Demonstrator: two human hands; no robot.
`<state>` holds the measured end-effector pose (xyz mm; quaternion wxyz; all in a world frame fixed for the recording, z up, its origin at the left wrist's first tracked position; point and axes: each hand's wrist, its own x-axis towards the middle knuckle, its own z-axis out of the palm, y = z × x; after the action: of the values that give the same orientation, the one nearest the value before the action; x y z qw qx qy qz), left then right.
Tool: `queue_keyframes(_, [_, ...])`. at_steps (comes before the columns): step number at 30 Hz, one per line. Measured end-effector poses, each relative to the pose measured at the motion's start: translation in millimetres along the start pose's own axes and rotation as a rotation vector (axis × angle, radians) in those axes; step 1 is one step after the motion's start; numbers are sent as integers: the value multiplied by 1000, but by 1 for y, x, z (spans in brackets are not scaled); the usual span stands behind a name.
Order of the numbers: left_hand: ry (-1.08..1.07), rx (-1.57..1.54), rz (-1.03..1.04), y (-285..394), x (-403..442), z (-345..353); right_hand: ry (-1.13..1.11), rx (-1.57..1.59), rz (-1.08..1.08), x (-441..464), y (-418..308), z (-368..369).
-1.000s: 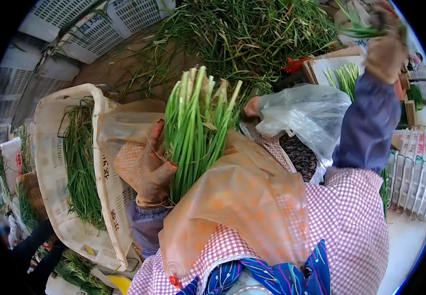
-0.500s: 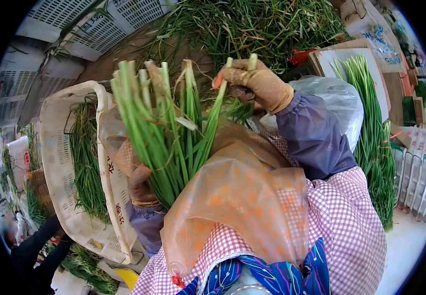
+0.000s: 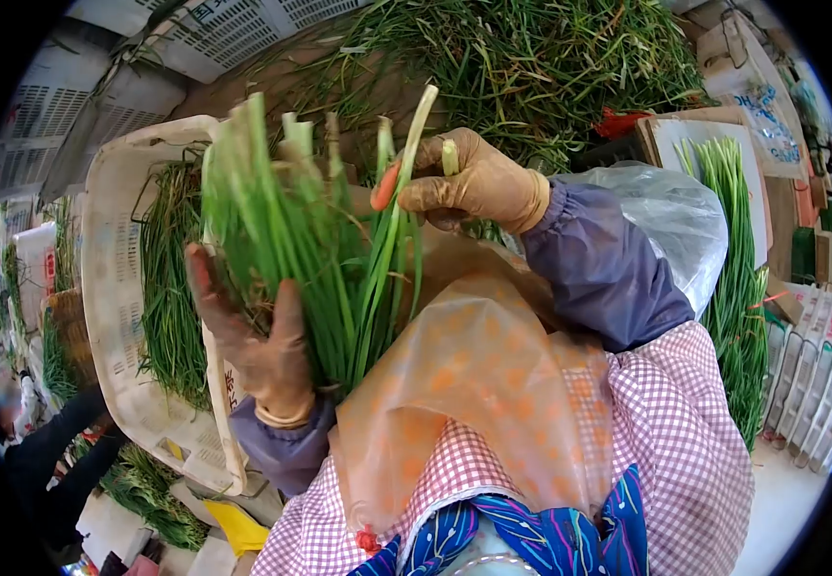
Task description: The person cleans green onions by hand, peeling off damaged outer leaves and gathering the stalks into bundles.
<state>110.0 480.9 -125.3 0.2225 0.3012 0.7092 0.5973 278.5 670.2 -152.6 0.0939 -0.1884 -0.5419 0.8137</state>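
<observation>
Green stalks (image 3: 286, 235): your right hand (image 3: 464, 178) pinches at least one, left hand (image 3: 267, 355) splayed against them; likely sorting; next needs steady support.

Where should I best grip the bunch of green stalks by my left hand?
Probably around the lower part of the bunch, your left hand coming from the left: it fans out at the pale stalk ends but narrows below, and your right hand occupies its upper right.

The one camera, worn on the head, looked forward and steeply down, near the green stalks (image 3: 286, 240), its round view reaching the leaf pile (image 3: 550, 67).
</observation>
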Motion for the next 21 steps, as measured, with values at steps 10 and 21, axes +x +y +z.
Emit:
queue_keyframes(10, [-525,238,109,12,-2,47,96,12,30,-12,-8,23])
queue_keyframes(21, [-501,199,-260,1,-3,52,216,-613,-105,-18,12,5])
